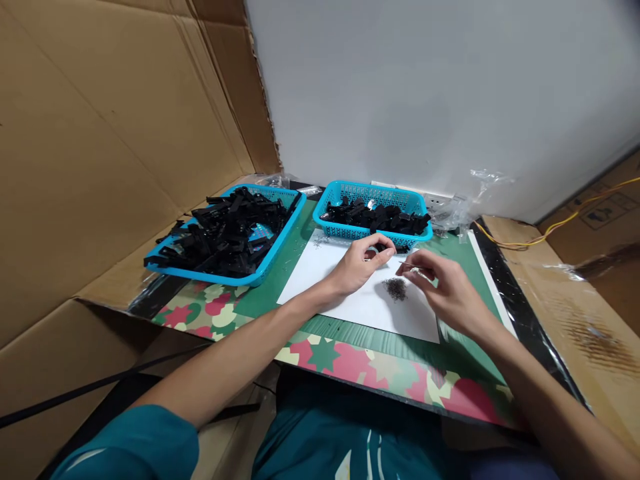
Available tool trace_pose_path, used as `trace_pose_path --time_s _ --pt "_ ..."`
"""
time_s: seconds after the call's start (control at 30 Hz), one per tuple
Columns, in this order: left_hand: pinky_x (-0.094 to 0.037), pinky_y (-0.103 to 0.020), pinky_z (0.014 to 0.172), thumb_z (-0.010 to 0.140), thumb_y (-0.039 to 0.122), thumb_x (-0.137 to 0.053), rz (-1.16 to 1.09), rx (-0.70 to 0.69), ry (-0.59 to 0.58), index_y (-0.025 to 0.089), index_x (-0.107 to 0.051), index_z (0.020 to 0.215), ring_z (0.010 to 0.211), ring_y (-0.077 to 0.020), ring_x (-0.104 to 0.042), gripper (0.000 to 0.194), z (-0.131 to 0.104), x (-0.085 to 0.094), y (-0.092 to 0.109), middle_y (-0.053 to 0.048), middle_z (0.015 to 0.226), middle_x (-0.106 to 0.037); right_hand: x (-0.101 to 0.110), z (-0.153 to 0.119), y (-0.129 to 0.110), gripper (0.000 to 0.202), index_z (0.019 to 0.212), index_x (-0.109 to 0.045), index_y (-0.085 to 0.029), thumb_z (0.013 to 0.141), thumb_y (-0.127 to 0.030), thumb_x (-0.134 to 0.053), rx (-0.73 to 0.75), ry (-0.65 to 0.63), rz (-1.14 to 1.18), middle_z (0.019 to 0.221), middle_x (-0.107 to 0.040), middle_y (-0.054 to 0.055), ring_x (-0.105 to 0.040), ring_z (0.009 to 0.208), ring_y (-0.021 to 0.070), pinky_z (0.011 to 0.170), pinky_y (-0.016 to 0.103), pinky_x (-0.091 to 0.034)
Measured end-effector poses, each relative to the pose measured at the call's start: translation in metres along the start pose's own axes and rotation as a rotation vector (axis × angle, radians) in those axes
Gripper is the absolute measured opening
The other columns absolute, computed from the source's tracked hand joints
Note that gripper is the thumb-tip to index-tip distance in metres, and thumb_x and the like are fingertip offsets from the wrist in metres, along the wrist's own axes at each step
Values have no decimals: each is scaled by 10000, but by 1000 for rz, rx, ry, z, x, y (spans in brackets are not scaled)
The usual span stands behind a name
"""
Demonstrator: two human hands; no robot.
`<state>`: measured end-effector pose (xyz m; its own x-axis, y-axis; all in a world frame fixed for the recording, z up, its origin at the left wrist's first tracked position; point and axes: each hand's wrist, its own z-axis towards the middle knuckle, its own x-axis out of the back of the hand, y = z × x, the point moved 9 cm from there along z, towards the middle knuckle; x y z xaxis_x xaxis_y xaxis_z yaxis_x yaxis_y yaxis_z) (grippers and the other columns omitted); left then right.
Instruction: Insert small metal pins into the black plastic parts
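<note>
- Left basket (pixel 257 275): on the table (pixel 345 363), heaped with black parts (pixel 225 233). Glossy and straight-edged; judged hard plastic, light, stiff, somewhat slick.
- White sheet (pixel 310 287): flat on the table, beneath both hands; thin, probably slides if leaned on.
- Right basket (pixel 345 232): at the sheet's far edge, also loaded with similar pieces.
- Left hand (pixel 364 261): curled, thumb and forefinger apparently pinching one dark part (pixel 401 250) over the sheet, just before the right basket. Its shape is mostly hidden. Best held by its long sides, leaving an end free; light pressure should do.
- Pile (pixel 396 288): tiny brownish bits on the sheet, below and between the hands. Individual shape too small to tell. Judged very light, easily scattered; fine tips would suit better than bare fingers.
- Thin tool (pixel 413 269): slender, metallic-looking, presumably stiff and light; best gripped back from its tip.
- Right hand (pixel 447 283): fingertips pressed together on the tool, above the pile; tip contact cannot be told.
</note>
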<state>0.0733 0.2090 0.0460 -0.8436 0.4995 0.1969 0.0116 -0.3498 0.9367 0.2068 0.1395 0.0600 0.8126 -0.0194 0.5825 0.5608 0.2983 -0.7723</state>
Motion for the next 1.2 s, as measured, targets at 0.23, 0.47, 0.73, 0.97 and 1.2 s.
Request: trace_pose_path --time_s 0.23,0.47,0.73,0.97,1.2 --pt "-446 -283 723 1031 424 -603 72 -4 -83 190 -680 1016 827 -145 -574 247 -5 -9 3 -32 1018 -684 14 5 20 208 896 -656 -211 899 -394 -755 -82 40 304 877 -773 72 -774 877 256 806 382 -586" --pt "-491 -292 714 1027 468 -610 96 -19 -241 179 -695 1045 819 -156 -633 302 -9 -26 5 -72 1053 -700 6 2 22 277 1088 -518 -263 892 -302 -710 -110 1 331 841 -788 39 -791 837 248 821 418 -615" --pt "-480 -320 770 1055 385 -573 295 -106 -311 197 -666 1000 842 -171 -612 217 -13 -32 12 -41 999 -648 3 -2 18 266 1063 -483 -283 881 -180 -648 -45 -33 102 887 -814 19 -789 877 256 803 373 -557" --pt "-495 -349 838 1062 294 -520 339 -105 -356 198 -642 1025 930 -209 -632 160 -15 -32 9 -60 1025 -669 3 -5 0 136 975 -555 -270 925 -166 -626 122 39 -233 930 -812 48 -752 894 266 809 377 -520" --pt "-469 -332 843 1062 254 -495 374 -135 -334 202 -608 1045 933 -198 -616 125 -15 -31 8 -52 1036 -645 8 -8 -7 66 986 -624 -260 966 -197 -624 218 122 -257 903 -792 37 -719 837 236 795 358 -504"
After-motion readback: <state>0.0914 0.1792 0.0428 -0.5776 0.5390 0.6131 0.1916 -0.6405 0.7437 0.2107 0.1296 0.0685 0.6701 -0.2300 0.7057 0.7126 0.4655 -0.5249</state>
